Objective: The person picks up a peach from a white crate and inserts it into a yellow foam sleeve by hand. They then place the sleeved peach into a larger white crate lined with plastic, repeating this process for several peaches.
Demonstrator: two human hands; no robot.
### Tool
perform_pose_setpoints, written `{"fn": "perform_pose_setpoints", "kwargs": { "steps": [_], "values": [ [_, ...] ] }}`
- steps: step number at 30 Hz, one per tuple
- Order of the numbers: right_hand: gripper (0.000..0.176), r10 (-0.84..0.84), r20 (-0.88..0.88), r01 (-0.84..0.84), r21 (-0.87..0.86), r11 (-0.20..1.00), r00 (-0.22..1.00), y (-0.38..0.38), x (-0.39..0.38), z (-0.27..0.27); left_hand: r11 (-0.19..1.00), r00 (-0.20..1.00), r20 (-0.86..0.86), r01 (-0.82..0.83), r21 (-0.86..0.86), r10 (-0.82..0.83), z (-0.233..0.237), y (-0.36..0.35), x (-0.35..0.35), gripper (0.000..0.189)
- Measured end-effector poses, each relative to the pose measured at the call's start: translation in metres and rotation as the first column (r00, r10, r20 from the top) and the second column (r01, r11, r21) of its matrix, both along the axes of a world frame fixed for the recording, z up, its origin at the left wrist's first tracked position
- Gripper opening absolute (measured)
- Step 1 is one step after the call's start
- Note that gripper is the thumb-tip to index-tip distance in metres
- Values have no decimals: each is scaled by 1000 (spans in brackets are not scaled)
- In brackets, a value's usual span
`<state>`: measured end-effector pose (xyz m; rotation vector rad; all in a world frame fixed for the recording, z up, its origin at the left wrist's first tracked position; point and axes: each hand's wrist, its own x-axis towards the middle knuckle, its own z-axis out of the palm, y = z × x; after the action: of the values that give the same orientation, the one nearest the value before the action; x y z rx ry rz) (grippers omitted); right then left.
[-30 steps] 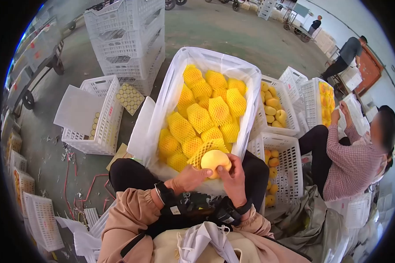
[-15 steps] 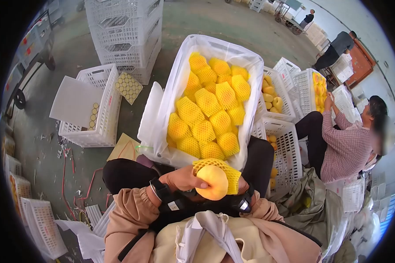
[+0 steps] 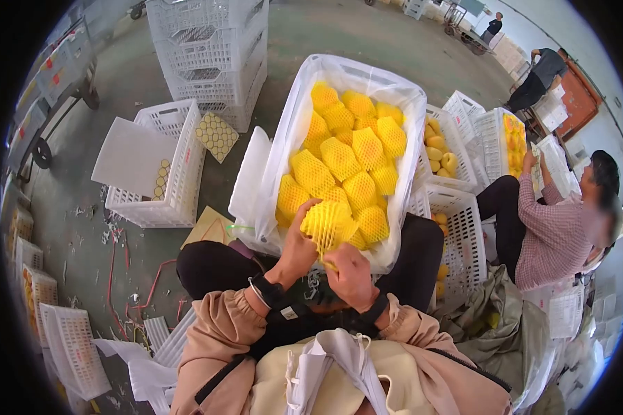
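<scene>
A yellow peach inside a yellow foam net sleeve [image 3: 325, 223] is held over the near edge of a lined white crate [image 3: 410, 162]. My left hand [image 3: 299, 247] is closed around its left side. With curled fingers, my right hand [image 3: 351, 277] grips the lower end of the sleeve. The net covers the fruit, so its skin hardly shows. Inside the crate, several netted fruits [image 3: 340, 159] lie packed close together, just beyond my hands.
To the right stand a crate of bare yellow peaches [image 3: 448, 162] and another crate [image 3: 464, 242] with a few fruits. A co-worker [image 3: 554, 235] sits beyond them. At left are an open crate [image 3: 194, 162] and stacked crates [image 3: 218, 62]. Red strapping [image 3: 149, 283] lies on the floor.
The peach, bare in front before, is now covered by the foam net. Both hands have moved forward toward the crate, and my right hand has come out from behind the net to its lower end.
</scene>
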<state>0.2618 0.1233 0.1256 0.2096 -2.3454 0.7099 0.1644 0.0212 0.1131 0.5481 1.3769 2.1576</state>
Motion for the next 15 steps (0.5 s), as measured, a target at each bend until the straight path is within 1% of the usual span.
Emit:
{"fn": "perform_pose_setpoints", "kwargs": {
  "steps": [1,2,3,4,5,6,7,8,9,10,11,12,13,14,15],
  "values": [
    [19,23,130,-1,-168,986,991,-2,-1,1,1000,1000,12,-2,-11,2,-8,-1,2,55],
    [20,69,242,14,-326,945,968,-5,-4,4,1000,997,-72,-12,2,13,-20,0,-2,52],
    [16,140,261,-5,-458,889,955,-2,-2,11,1000,987,-158,-21,17,23,-26,0,-5,50],
    [16,143,260,-6,-464,886,955,6,0,5,1000,987,-158,-22,10,23,-26,-2,-7,50],
    [14,160,199,41,-740,672,967,18,1,-6,999,976,-217,-32,3,32,-26,-2,-8,48],
    [15,154,134,67,-924,377,979,23,-2,-6,999,961,-275,-41,0,39,-25,-2,-9,45],
    [25,178,298,196,-878,436,938,27,-4,-6,999,962,-272,-35,1,34,-24,-2,-9,45],
    [25,171,301,203,-878,434,938,27,-7,-5,991,908,-419,-58,-117,4,-23,-3,-9,46],
    [28,320,237,188,-966,176,917,21,-13,-2,969,832,-552,-99,-228,-45,-20,-3,-9,48],
    [34,444,130,191,-977,-97,887,17,-18,-1,969,833,-550,-93,-230,-50,-16,-1,-5,48],
    [43,448,102,185,-972,-145,888,15,-21,-4,1000,981,-192,18,-10,-20,-11,3,2,49],
    [43,449,102,185,-972,-146,888,19,-24,-6,971,978,191,31,236,-78,-9,5,6,51],
    [43,471,41,162,-962,-218,881,24,-29,-7,971,979,190,25,238,-72,-14,6,7,51],
    [43,493,-20,140,-948,-286,870,31,-37,-9,990,991,129,29,140,-47,-24,7,6,52],
    [43,503,-19,141,-950,-279,864,41,-45,-9,999,997,67,25,40,-27,-29,7,6,53]
  ]
}}
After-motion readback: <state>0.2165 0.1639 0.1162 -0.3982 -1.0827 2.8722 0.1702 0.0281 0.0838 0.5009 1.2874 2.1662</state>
